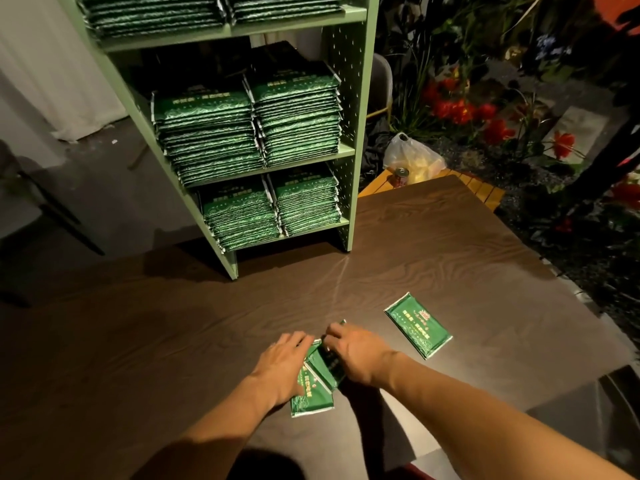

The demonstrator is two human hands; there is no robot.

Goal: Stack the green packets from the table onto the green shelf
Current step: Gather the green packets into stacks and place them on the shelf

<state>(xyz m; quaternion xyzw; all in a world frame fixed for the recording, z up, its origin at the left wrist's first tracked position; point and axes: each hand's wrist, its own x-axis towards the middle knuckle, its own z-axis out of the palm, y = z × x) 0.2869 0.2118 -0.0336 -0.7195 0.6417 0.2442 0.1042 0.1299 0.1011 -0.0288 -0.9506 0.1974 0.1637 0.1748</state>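
On the dark wooden table (433, 244), near its front, a few green packets (317, 384) overlap in a small heap. My left hand (282, 363) presses on the heap's left side. My right hand (349, 353) grips a tilted packet at the heap's top right. One more green packet (417, 325) lies flat and alone to the right, untouched. The pale green shelf (349, 216) stands at the back of the table, its levels filled with tall stacks of green packets (294, 109).
A plastic bag (412, 155) and a red can (401, 176) rest on a slatted orange surface behind the table's far right corner. Red flowers (460, 110) and dark foliage fill the right background. A white curtain hangs at the left. A dark object sits at the table's right front corner.
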